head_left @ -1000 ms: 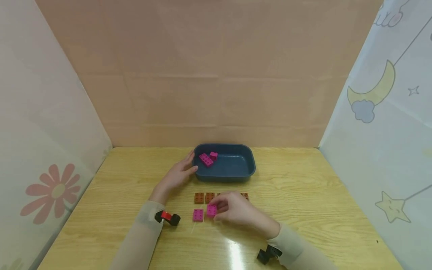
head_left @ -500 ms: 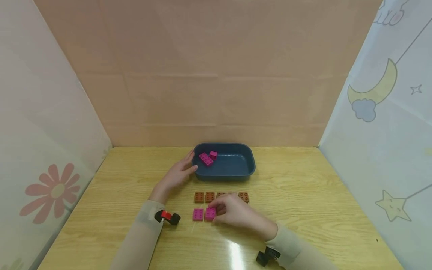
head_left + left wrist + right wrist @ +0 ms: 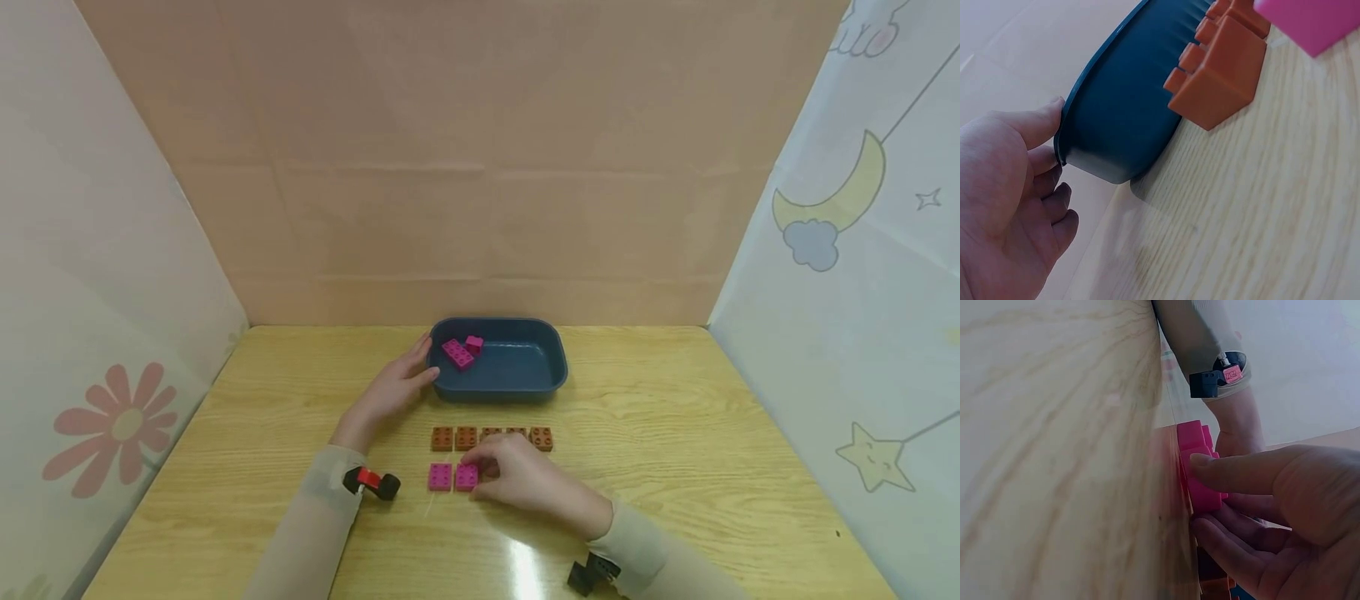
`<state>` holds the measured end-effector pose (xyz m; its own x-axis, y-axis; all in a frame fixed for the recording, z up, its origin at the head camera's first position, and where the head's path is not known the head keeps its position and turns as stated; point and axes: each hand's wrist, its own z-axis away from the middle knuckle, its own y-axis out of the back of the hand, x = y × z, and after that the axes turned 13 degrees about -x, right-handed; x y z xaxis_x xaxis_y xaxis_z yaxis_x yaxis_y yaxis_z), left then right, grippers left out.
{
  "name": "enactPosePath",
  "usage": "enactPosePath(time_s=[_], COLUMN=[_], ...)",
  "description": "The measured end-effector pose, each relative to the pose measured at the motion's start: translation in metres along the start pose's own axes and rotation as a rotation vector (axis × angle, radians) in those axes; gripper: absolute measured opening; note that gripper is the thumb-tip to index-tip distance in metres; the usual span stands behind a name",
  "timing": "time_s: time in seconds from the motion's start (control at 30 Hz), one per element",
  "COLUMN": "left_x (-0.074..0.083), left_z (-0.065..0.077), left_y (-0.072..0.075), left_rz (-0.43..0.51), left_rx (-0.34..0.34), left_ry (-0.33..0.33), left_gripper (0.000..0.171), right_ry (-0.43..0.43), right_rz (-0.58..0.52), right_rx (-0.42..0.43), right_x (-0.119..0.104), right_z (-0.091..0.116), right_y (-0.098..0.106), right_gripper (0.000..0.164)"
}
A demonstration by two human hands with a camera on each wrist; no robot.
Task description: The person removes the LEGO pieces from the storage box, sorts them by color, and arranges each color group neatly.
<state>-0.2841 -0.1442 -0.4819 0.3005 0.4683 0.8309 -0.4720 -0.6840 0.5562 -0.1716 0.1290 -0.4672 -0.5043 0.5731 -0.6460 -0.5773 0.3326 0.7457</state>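
Observation:
My right hand (image 3: 517, 473) pinches a pink toy brick (image 3: 466, 477) between thumb and fingers, low at the tabletop. In the right wrist view the thumb presses one side of this brick (image 3: 1201, 484), with a fingertip at its lower end. Just left of it sits another pink brick (image 3: 440, 477), a narrow gap between them. My left hand (image 3: 390, 387) rests against the left end of a dark blue tub (image 3: 498, 394), fingers fairly straight. The left wrist view has its thumb at the tub's rim (image 3: 1082, 87). Two pink bricks (image 3: 457, 354) lie inside the tub.
Behind the pink bricks runs a row of several orange-brown bricks (image 3: 442, 439), partly covered by my right hand. A wooden table (image 3: 637, 417) bears everything. A brown back panel (image 3: 480, 242) and pale printed side panels (image 3: 847, 333) enclose it.
My right hand has brought the pink brick slightly left and down, level with the other pink brick on the table. The left hand and the tub have stayed put.

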Motion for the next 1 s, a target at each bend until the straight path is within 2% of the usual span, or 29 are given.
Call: enactPosePath(time_s=[0.57, 1.0], left_x=[-0.0014, -0.0013], left_z=[-0.0022, -0.002], left_y=[0.001, 0.0007], left_rz=[-0.017, -0.038], left_rx=[-0.011, -0.008], left_ry=[0.022, -0.001], left_gripper=[0.073, 0.073], right_ry=[0.003, -0.007], right_rz=[0.094, 0.102], right_rx=[0.016, 0.005], right_x=[-0.0005, -0.0039], right_z=[0.0002, 0.003], right_y=[-0.0009, 0.0006], right_gripper=[0.04, 0.042])
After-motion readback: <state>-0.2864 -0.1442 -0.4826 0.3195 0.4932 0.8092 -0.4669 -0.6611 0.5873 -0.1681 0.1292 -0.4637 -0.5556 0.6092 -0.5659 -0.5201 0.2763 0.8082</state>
